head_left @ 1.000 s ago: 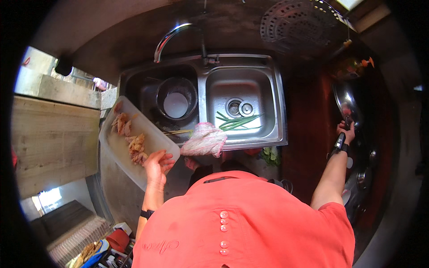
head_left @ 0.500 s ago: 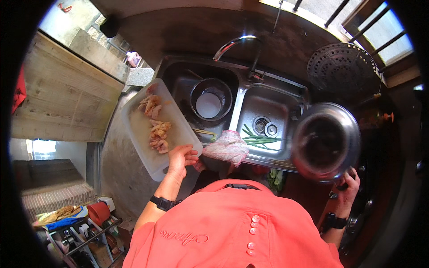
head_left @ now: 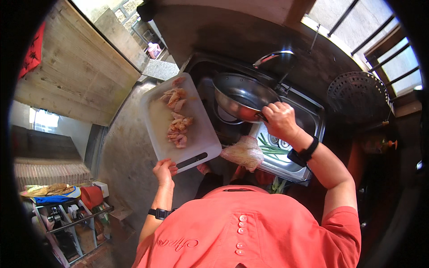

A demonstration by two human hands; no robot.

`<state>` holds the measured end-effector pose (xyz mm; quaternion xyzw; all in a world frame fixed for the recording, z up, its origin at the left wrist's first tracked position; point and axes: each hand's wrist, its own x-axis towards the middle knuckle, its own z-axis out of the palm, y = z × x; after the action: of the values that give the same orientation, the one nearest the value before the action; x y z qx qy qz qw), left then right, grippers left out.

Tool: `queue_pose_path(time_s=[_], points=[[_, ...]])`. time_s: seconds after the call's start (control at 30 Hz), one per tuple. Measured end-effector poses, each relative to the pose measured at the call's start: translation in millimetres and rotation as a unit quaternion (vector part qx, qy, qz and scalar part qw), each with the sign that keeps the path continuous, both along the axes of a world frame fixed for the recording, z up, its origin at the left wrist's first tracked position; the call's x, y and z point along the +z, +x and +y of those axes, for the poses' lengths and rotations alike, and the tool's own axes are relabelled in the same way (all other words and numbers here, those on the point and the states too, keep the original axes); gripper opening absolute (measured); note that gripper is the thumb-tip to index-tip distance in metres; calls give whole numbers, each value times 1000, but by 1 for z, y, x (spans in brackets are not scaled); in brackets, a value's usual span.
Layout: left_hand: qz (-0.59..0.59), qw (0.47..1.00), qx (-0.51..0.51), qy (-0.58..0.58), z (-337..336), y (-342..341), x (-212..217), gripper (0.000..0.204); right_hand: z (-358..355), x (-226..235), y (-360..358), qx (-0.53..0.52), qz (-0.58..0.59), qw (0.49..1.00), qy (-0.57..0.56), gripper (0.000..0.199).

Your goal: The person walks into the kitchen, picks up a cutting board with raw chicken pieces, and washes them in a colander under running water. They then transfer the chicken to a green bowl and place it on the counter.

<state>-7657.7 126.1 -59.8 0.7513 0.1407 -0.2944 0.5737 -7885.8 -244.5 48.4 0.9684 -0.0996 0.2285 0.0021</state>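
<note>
Against the near left corner of a white cutting board (head_left: 201,129), my left hand (head_left: 165,171) is closed on its edge. Raw chicken pieces (head_left: 179,129) lie in a row along the board, which sits at the left side of the sink. My right hand (head_left: 280,118) grips the handle of a metal pan (head_left: 243,94), held tilted above the left basin. Under the pan, a round pot or bowl is mostly hidden. A crumpled pale cloth (head_left: 245,152) hangs on the sink's front edge, and green onions (head_left: 273,149) lie in the right basin.
A curved faucet (head_left: 272,57) rises behind the double sink (head_left: 319,120). On the back wall hangs a round perforated metal plate (head_left: 357,93), near a barred window. A wooden door (head_left: 80,67) stands at left, above a rack (head_left: 73,228) of household items.
My right hand has carried the pan from the far right across to the left basin. My left hand has shifted along the board's near edge to its left corner. The view has turned slightly.
</note>
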Motion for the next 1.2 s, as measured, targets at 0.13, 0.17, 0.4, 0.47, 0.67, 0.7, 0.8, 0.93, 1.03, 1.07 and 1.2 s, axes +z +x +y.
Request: queue_pose_path(time_s=[0.13, 0.17, 0.4, 0.47, 0.67, 0.7, 0.8, 0.93, 1.03, 1.07, 1.2], points=[[14, 999, 36, -15, 23, 17, -5, 20, 2, -27, 41, 67, 97, 989, -94, 9], [15, 999, 37, -13, 27, 21, -5, 20, 4, -35, 46, 77, 123, 984, -100, 10], [19, 998, 58, -16, 47, 56, -8, 17, 29, -93, 54, 56, 178, 975, -124, 12], [28, 998, 49, 3, 48, 67, -10, 21, 41, -111, 56, 15, 192, 973, -124, 12], [22, 999, 3, 44, 34, 97, -14, 44, 84, -164, 70, -69, 248, 960, -112, 16], [32, 999, -7, 39, 30, 103, -16, 48, 89, -171, 72, -79, 251, 958, -111, 18], [85, 995, -45, -40, 16, 118, -28, 50, 97, -183, 75, -104, 271, 952, -96, 22], [130, 968, -40, -213, 1, 136, -52, 48, 102, -180, 82, -118, 320, 940, -25, 25], [136, 966, -29, -217, -5, 146, -64, 45, 98, -163, 94, -135, 381, 911, 77, 27], [139, 967, -30, -214, -6, 149, -66, 43, 95, -155, 101, -148, 422, 886, 119, 29], [155, 966, -33, -204, -7, 153, -67, 38, 68, -116, 163, -152, 235, 951, 133, 33]])
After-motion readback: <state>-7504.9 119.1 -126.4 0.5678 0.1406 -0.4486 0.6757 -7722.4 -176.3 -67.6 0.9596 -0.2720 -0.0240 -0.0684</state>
